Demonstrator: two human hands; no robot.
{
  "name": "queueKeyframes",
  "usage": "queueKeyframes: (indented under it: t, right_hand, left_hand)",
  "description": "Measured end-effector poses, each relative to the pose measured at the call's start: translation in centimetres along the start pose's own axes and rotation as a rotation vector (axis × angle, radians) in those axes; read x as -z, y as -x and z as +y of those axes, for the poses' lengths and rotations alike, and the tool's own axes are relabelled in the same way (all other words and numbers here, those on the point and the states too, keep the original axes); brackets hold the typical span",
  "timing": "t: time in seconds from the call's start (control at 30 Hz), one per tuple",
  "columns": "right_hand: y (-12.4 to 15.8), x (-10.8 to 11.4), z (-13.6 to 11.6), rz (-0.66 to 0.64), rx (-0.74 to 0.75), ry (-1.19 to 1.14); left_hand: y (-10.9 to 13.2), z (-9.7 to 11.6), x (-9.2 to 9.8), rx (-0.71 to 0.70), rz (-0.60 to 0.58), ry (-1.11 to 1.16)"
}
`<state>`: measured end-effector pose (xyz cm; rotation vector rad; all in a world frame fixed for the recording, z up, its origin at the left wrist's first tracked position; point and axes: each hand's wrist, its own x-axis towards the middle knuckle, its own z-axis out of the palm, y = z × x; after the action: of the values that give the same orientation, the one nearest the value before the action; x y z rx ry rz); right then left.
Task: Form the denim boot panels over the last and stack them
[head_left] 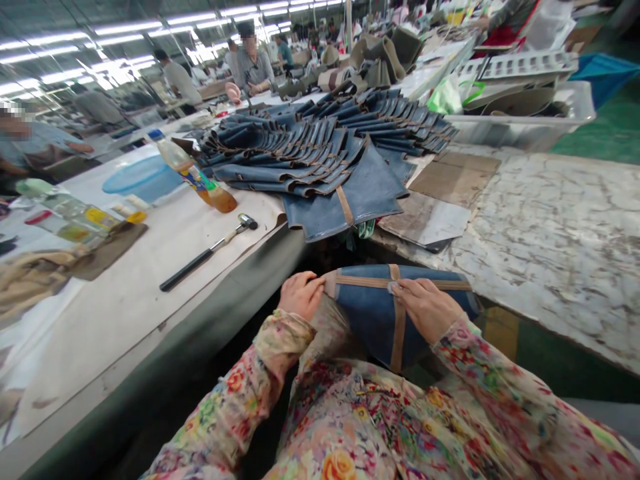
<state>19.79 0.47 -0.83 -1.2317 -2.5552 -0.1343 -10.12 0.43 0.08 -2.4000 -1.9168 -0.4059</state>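
Note:
A blue leather-like piece (367,310) with crossing tan strips and a zipper along its top lies over my lap. My left hand (302,293) is closed on the tan tab at the zipper's left end. Near the crossing of the strips, my right hand (427,308) pinches a small pale thing, too small to make out, against the zipper. Beyond my hands, a large fanned pile of similar blue pieces (345,163) covers the table; the nearest one hangs slightly over the edge.
On the left table lie a hammer (210,253), a bottle of amber liquid (195,175), a blue basin (143,179) and clear bottles (70,213). To the right are cardboard sheets (455,177), a stained tabletop (555,247) and a plastic bin (530,130). Several people work further back.

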Motion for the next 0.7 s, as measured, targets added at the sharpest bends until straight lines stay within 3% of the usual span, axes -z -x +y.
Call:
queueKeyframes:
  t: [0.2,0.27,0.33,0.43,0.53,0.63,0.7]
  right_hand:
    - [2.5,0.0,-0.1,0.129,-0.106,-0.094]
    - [3.3,-0.1,0.1,0.152,-0.161,-0.111]
    - [3.7,-0.2,0.0,0.151,-0.21,-0.118]
    - [3.5,-0.2,-0.3,0.127,-0.258,-0.135]
    - [3.6,0.1,-0.3,0.12,-0.286,-0.15]
    - [4.5,0.3,-0.3,0.124,-0.312,-0.168]
    - [5.2,0.4,-0.5,0.137,-0.332,-0.178]
  left_hand:
    - [0.2,-14.4,7.7,0.545,0.093,-0.222]
    - [1.1,-18.1,9.0,0.673,0.045,-0.267]
    - [1.6,-20.3,9.2,0.738,-0.006,-0.297]
    - [1.0,-21.2,8.7,0.746,-0.052,-0.317]
    - [0.2,-19.9,8.6,0.651,-0.094,-0.321]
    - [0.8,-16.5,8.8,0.582,-0.109,-0.216]
    - [2.1,-12.9,8.4,0.58,-0.109,0.025]
